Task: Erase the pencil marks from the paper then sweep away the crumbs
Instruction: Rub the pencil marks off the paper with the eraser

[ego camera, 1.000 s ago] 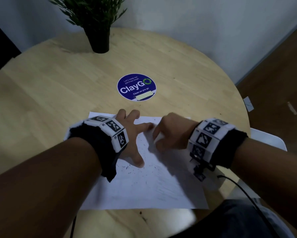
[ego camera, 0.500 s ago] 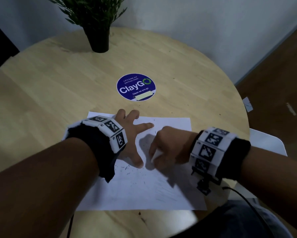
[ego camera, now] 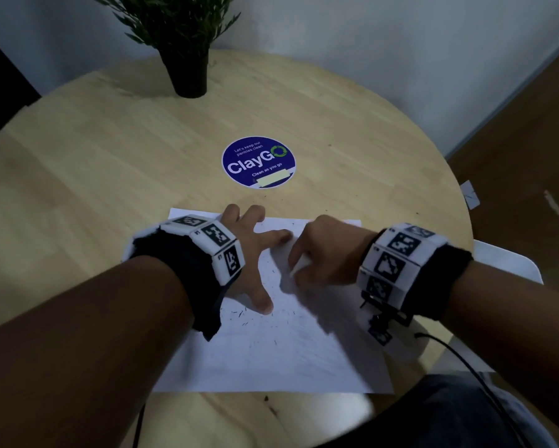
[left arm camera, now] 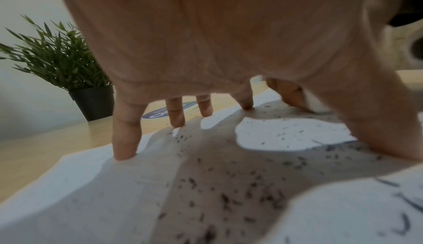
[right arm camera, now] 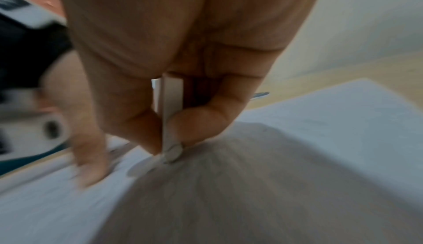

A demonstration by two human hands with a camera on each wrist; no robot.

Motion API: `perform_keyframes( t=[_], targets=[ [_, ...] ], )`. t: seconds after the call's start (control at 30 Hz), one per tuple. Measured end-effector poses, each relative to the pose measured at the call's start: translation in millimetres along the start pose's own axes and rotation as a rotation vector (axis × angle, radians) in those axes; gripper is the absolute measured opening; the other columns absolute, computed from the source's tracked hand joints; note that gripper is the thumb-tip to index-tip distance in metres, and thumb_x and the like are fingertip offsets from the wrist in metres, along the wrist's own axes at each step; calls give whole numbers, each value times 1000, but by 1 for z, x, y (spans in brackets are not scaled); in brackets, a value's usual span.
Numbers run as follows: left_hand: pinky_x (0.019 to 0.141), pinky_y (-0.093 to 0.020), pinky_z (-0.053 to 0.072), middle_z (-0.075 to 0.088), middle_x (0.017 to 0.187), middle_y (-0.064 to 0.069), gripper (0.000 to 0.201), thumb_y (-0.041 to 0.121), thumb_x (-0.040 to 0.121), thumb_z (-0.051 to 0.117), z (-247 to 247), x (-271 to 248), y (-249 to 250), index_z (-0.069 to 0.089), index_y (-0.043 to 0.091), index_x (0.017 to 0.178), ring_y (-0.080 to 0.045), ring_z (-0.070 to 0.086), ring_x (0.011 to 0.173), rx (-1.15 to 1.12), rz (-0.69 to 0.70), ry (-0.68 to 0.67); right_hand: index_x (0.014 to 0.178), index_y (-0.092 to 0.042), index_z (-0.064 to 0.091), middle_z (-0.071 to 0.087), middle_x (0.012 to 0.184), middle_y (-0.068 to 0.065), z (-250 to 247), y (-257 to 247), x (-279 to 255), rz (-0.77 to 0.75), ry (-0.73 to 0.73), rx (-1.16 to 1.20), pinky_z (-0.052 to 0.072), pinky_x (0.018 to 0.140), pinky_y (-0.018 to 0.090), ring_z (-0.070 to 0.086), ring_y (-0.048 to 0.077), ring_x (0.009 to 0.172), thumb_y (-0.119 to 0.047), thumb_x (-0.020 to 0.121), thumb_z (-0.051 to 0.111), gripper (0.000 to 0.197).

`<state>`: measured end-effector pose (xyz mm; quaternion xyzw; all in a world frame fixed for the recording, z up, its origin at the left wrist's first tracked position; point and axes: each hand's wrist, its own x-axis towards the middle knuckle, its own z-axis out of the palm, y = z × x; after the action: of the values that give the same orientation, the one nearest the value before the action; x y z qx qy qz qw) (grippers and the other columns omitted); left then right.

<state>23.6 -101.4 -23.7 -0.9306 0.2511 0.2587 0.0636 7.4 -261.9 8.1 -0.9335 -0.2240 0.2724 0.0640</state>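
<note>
A round, pale wooden tabletop (ego camera: 110, 163) stands against a light wall, with a white sheet of paper (ego camera: 271, 360) lying at its near edge under both hands. The left hand (ego camera: 249, 253) is spread wide and flat, its fingertips (left arm camera: 124, 150) and thumb pressing the sheet down. Just to its right, the right hand (ego camera: 323, 253) is curled around a white eraser (right arm camera: 171, 106), pinched between thumb and fingers, its lower end touching the paper; that view is blurred. Dark eraser crumbs (left arm camera: 228, 190) lie scattered on the sheet beneath and beside the left hand. Beyond the fingers sits a round blue sticker (ego camera: 258, 162), and farther off a potted plant (ego camera: 181, 37) in a black pot.
</note>
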Motion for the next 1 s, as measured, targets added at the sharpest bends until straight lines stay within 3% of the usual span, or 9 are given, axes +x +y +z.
perform_keyframes(
  t=[0.13, 0.3, 0.43, 0.5, 0.57, 0.67, 0.83, 1.0],
  targets=[
    [100, -42, 34, -1, 150, 12, 116, 73, 58, 69, 1, 1, -3, -6, 55, 145, -25, 11, 136, 10, 25, 0, 104, -26, 74, 65, 86, -7, 14, -15, -13, -114, -151, 45, 39, 76, 19, 50, 7, 78, -31, 82, 68, 23],
    [99, -44, 36, 2, 150, 8, 112, 70, 58, 71, 1, -1, 0, 3, 53, 145, -24, 11, 136, -2, 1, 9, 103, -26, 74, 58, 75, -7, -6, 0, 4, 25, 16, -17, 35, 63, 16, 54, 11, 78, -31, 81, 69, 23],
    [98, -42, 34, 1, 150, 10, 115, 71, 59, 70, 0, 0, -1, -3, 55, 145, -25, 11, 136, -3, 16, -1, 101, -18, 74, 66, 81, -3, 15, -18, -16, -73, -166, 62, 39, 71, 21, 56, 14, 77, -24, 83, 67, 20],
    [99, -42, 34, 1, 150, 10, 115, 72, 59, 70, 0, 1, -2, -4, 54, 146, -26, 11, 136, 6, 20, 4, 101, -21, 74, 62, 80, -7, 14, -19, -16, -101, -200, 74, 41, 74, 20, 52, 9, 75, -24, 83, 68, 19],
    [100, -42, 34, 2, 150, 7, 114, 71, 60, 70, 0, 0, -1, -2, 53, 146, -25, 12, 136, 16, 17, 13, 103, -25, 74, 59, 76, -10, 4, -9, -4, -37, -114, 31, 42, 77, 21, 51, 9, 76, -29, 82, 70, 22],
    [98, -42, 34, 3, 150, 8, 113, 70, 60, 71, 0, -1, 0, 1, 53, 147, -25, 12, 136, 0, 6, 14, 104, -27, 75, 67, 85, -2, -1, 1, 3, 28, 13, 5, 47, 78, 25, 56, 13, 83, -33, 80, 70, 25],
    [100, -43, 33, 0, 150, 9, 116, 72, 59, 70, 0, 2, -2, -5, 54, 146, -26, 10, 136, 7, 16, 0, 96, -24, 76, 70, 84, -3, 17, -13, -18, -119, -128, 60, 49, 78, 25, 53, 11, 72, -29, 80, 68, 19],
    [96, -41, 34, 4, 148, 8, 113, 70, 58, 71, 2, 0, 0, 1, 54, 146, -24, 13, 134, 2, 1, 26, 98, -29, 75, 65, 78, -3, 2, 1, 0, 27, 22, 16, 53, 82, 32, 57, 14, 78, -34, 78, 70, 22]
  ],
)
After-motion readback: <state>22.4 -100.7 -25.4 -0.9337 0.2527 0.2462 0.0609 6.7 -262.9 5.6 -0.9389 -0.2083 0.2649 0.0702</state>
